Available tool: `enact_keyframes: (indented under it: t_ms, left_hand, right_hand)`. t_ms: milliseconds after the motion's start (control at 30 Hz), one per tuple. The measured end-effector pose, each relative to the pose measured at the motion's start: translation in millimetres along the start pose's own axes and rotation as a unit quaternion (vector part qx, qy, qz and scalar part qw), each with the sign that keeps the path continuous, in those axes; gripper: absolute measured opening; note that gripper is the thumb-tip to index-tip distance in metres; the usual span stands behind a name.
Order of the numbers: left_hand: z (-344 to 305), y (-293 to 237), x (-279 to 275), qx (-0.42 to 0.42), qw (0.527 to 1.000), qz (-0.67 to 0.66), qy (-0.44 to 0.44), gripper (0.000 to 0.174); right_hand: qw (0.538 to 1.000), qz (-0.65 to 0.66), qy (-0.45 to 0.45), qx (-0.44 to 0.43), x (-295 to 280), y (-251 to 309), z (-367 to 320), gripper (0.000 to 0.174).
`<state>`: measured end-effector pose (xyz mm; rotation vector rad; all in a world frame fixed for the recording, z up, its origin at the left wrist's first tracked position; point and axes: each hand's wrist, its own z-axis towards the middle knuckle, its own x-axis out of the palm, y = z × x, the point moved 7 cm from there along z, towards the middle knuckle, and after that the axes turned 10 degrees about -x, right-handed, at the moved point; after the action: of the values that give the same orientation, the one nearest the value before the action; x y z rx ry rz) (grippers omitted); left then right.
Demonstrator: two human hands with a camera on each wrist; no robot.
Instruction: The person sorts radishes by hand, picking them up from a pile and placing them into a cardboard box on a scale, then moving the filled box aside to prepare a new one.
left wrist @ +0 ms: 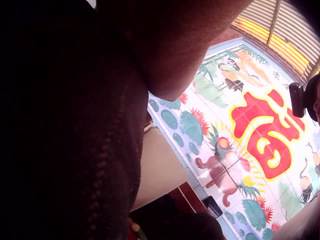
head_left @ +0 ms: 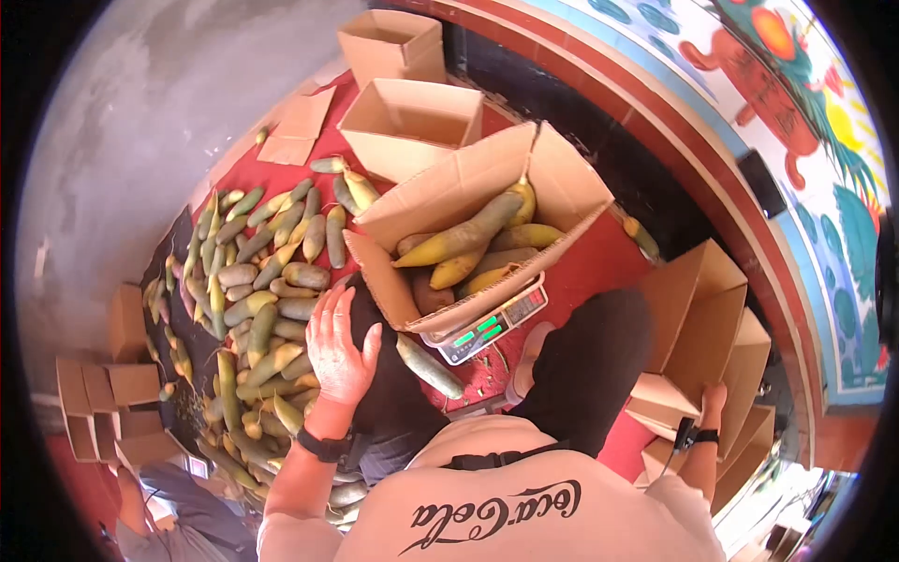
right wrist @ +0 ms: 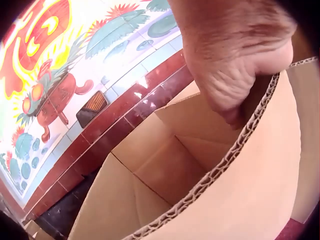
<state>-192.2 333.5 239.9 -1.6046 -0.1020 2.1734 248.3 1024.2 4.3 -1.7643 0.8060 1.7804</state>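
Observation:
My left hand (head_left: 342, 347) hovers with straight fingers and spread thumb over my left thigh, beside a pile of long green-and-yellow vegetables (head_left: 262, 337). It holds nothing. With my right hand (head_left: 714, 398) I grip the wall of an empty cardboard box (head_left: 688, 318) at my right. In the right wrist view the fingers (right wrist: 232, 117) curl over that box's corrugated edge. Before me, an open carton (head_left: 440, 201) with several of the same vegetables (head_left: 468, 234) sits on a digital scale (head_left: 482, 328) with lit green displays. One dark green vegetable (head_left: 429, 367) lies by the scale.
Two more open boxes (head_left: 412, 117) stand beyond the carton, with a flattened cardboard piece (head_left: 298, 126) left of them. Further boxes (head_left: 103, 393) and another person (head_left: 178, 510) are at the far left. A painted tile wall (head_left: 824, 178) runs along the right.

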Motion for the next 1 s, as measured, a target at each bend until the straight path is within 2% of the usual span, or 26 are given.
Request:
enact_keyframes:
  t_ms: [67, 133, 167, 233, 267, 333, 400, 467, 533, 633, 667, 767, 800, 867, 900, 933, 967, 1000]
  left_hand:
    - [-0.6, 2.6, 0.8, 0.001, 1.000, -0.006, -0.002, 0.056]
    - [1.1, 2.6, -0.9, -0.002, 1.000, -0.009, 0.000, 0.053]
    - [1.1, 1.5, -1.4, 0.002, 1.000, -0.015, 0.006, 0.050]
    - [1.1, 2.8, -3.2, -0.004, 1.000, -0.022, 0.004, 0.052]
    - [1.2, 3.8, -3.7, -0.005, 1.000, -0.028, 0.003, 0.053]
    - [3.5, 6.1, -5.5, -0.017, 0.999, -0.032, 0.004, 0.054]
    - [4.1, 6.0, -4.6, -0.014, 0.999, -0.046, 0.023, 0.054]
    - [4.9, 8.0, -3.6, -0.013, 0.998, -0.055, 0.029, 0.055]
    - [6.5, 9.3, -4.3, -0.016, 0.997, -0.062, 0.040, 0.055]
    - [8.7, 16.8, -4.0, -0.024, 0.996, -0.073, 0.039, 0.055]
    - [9.2, 19.4, -4.4, -0.027, 0.996, -0.076, 0.043, 0.055]
    - [10.1, 30.6, -5.6, -0.040, 0.995, -0.079, 0.047, 0.054]
    - [10.0, 34.8, -6.1, -0.046, 0.995, -0.080, 0.046, 0.053]
    - [9.7, 41.6, -8.5, -0.055, 0.994, -0.080, 0.041, 0.052]
    - [9.0, 44.2, -9.6, -0.058, 0.994, -0.086, 0.040, 0.052]
    - [7.7, 46.2, -10.4, -0.060, 0.993, -0.091, 0.040, 0.051]
    - [7.0, 48.8, -11.2, -0.067, 0.993, -0.090, 0.040, 0.051]
    - [7.7, 50.2, -12.4, -0.065, 0.993, -0.092, 0.038, 0.051]
  right_hand:
    - [0.999, -0.033, 0.028, -0.028, 0.5, 11.3, 6.3, 0.032]
    - [0.997, 0.063, -0.009, 0.042, -22.5, 32.0, -4.7, 0.033]
    - [0.998, 0.062, -0.010, 0.033, -31.6, 38.1, -0.5, 0.033]
    - [0.992, 0.049, 0.010, 0.116, -48.0, 41.3, 6.7, 0.036]
    - [0.993, 0.047, 0.008, 0.107, -61.4, 52.1, 15.5, 0.036]
    - [0.987, -0.083, -0.124, 0.053, -123.7, 113.1, 42.9, 0.040]
    - [0.980, 0.001, -0.170, -0.107, -144.4, 140.6, 100.4, 0.035]
    - [0.982, 0.105, -0.065, -0.140, -189.8, 234.4, 143.4, 0.032]
    - [0.954, 0.158, -0.078, -0.241, -235.0, 346.7, 164.6, 0.030]
    - [0.916, 0.164, -0.067, -0.360, -282.7, 495.2, 178.4, 0.027]
    - [0.902, 0.152, -0.064, -0.400, -291.1, 532.5, 180.0, 0.027]
    - [0.898, 0.156, -0.041, -0.409, -299.2, 601.0, 189.6, 0.027]
    - [0.897, 0.156, -0.039, -0.413, -289.1, 598.9, 198.1, 0.027]
    - [0.893, 0.172, -0.124, -0.396, -266.8, 563.0, 225.5, 0.030]
    - [0.914, 0.162, -0.148, -0.341, -259.4, 537.5, 228.4, 0.032]
    - [0.931, 0.151, -0.171, -0.285, -250.5, 501.2, 225.7, 0.034]
    - [0.924, 0.080, -0.236, -0.291, -239.3, 454.6, 223.3, 0.039]
    - [0.951, 0.035, -0.225, -0.208, -215.2, 392.1, 223.1, 0.040]
